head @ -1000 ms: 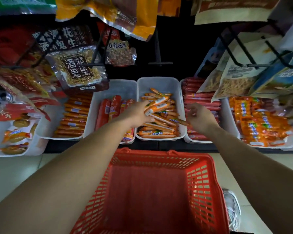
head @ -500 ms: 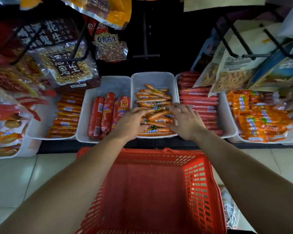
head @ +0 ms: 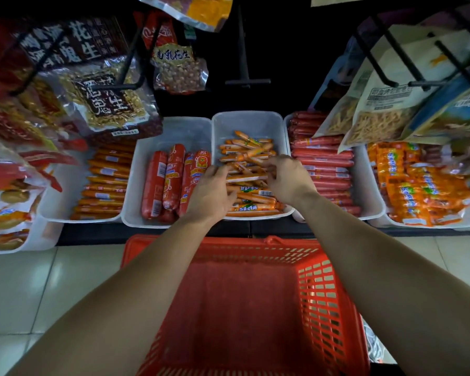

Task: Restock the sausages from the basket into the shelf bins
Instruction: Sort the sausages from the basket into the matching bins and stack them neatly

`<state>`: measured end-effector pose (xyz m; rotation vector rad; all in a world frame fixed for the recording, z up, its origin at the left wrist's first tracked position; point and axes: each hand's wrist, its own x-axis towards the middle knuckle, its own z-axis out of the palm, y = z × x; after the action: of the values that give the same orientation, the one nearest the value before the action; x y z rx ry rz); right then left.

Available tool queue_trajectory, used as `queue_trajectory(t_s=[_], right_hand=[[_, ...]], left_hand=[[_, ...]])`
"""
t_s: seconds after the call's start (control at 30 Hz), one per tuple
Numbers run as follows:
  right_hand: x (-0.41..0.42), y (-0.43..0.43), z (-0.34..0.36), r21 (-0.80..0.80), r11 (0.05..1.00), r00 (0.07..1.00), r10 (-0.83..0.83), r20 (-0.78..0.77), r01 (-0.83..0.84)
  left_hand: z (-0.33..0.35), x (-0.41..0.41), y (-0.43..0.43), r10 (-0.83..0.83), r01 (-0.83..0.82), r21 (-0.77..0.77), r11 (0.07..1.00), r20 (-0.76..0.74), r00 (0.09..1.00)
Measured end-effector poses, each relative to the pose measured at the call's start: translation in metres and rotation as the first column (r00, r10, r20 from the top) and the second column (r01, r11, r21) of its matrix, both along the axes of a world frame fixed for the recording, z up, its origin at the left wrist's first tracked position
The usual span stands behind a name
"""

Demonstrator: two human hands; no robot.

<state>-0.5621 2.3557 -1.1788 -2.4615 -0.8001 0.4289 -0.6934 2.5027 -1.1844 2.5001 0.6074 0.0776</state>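
Note:
Thin orange sausages (head: 244,147) lie piled in the middle white bin (head: 248,118) on the low shelf. Both my hands are down in that bin on the pile. My left hand (head: 212,191) rests on the pile's near left side, fingers laid forward over the sausages. My right hand (head: 285,177) is on the right side, its fingers curled leftward round a few sausages. The red plastic basket (head: 228,251) stands on the floor below my arms; the part of its bottom that shows is bare.
Neighbouring white bins hold fat red sausages (head: 163,180), long orange sausages (head: 106,180), long red sausages (head: 320,158) and orange packs (head: 407,185). Snack bags (head: 106,104) hang from black hooks above the bins on both sides. Pale floor tiles (head: 19,289) flank the basket.
A second ago my left hand held a bunch of orange sausages over the bin. It set them down, and both hands now lie on the pile, the right moved in from the neighbouring bin.

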Motion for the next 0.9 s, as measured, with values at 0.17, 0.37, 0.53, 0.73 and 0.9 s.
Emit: queue_trajectory(t_s=[0.17, 0.37, 0.53, 0.73, 0.9], right_hand=[[-0.015, -0.030, 0.019, -0.019, 0.999, 0.999, -0.033, 0.007, 0.033], [-0.060, -0.108, 0.041, -0.079, 0.980, 0.983, -0.176, 0.056, 0.180], [-0.118, -0.179, 0.042, -0.096, 0.958, 0.963, -0.271, 0.008, 0.271], [-0.177, -0.242, 0.005, -0.222, 0.932, 0.929, -0.328, -0.173, 0.288], [-0.203, -0.232, -0.001, -0.090, 0.942, 0.903, -0.335, -0.269, 0.322]], left_hand=[[0.026, -0.023, -0.009, -0.021, 0.021, -0.002, 1.000, -0.023, 1.000], [0.057, -0.069, -0.051, -0.023, 0.026, 0.035, 0.999, -0.087, 0.996], [0.059, -0.110, -0.100, -0.052, 0.053, 0.001, 0.999, -0.156, 0.986], [0.045, -0.139, -0.154, -0.070, 0.062, -0.047, 0.997, -0.210, 0.975], [0.044, -0.141, -0.170, -0.079, 0.068, -0.057, 0.996, -0.217, 0.973]])
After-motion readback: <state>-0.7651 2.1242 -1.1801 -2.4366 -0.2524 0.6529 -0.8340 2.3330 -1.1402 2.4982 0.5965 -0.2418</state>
